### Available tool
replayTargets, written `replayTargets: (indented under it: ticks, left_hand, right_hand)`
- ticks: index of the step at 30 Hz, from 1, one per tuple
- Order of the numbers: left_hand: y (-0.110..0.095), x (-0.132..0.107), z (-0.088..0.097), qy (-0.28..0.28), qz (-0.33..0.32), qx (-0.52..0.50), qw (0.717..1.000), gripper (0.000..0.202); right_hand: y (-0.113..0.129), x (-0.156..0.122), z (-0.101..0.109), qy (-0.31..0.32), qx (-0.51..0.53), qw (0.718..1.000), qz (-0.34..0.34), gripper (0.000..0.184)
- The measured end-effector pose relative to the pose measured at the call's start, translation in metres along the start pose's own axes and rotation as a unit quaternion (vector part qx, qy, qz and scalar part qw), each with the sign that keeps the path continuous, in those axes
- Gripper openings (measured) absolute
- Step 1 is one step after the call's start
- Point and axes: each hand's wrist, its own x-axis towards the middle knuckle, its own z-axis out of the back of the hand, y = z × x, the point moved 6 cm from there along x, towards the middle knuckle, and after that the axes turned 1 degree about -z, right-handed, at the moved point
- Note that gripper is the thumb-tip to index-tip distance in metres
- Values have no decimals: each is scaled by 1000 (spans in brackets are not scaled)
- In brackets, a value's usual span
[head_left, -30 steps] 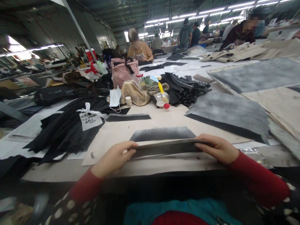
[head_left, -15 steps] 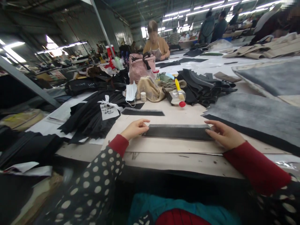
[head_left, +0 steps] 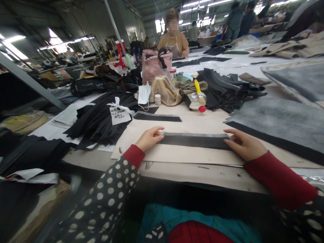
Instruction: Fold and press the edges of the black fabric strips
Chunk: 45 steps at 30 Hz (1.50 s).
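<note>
Behind the front edge of the surface (head_left: 182, 171), a pale sheet (head_left: 199, 124) is leaving room between a dark strip (head_left: 196, 140) and a second strip (head_left: 157, 117) beyond. The dark strip is lying between left hand (head_left: 150, 138) and right hand (head_left: 246, 144), its ends at their parted fingers (head_left: 234, 132).

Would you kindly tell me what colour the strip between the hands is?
The strip is dark grey, lighter along its far edge; head view.

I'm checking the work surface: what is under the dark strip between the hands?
A pale sheet shows around the dark strip; whatever lies directly beneath is covered.
</note>
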Motion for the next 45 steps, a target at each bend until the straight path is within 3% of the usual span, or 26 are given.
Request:
replayTargets:
  ticks: [12,22,39,45]
  left_hand:
    - [-5,-6,-1,-31,-38,105,993,35]
    - [-18,-12,-7,-44,-139,272,951,28]
    - [-18,-12,-6,-31,-110,292,950,21]
    - [-23,-12,-7,-17,-139,283,949,17]
  right_hand:
    - [6,-1,1,-18,-39,999,-10,40]
    - [10,-5,2,-34,-51,998,-8,35]
    - [23,-9,0,-30,-108,992,52,32]
    - [26,-8,-4,-23,-144,985,96,33]
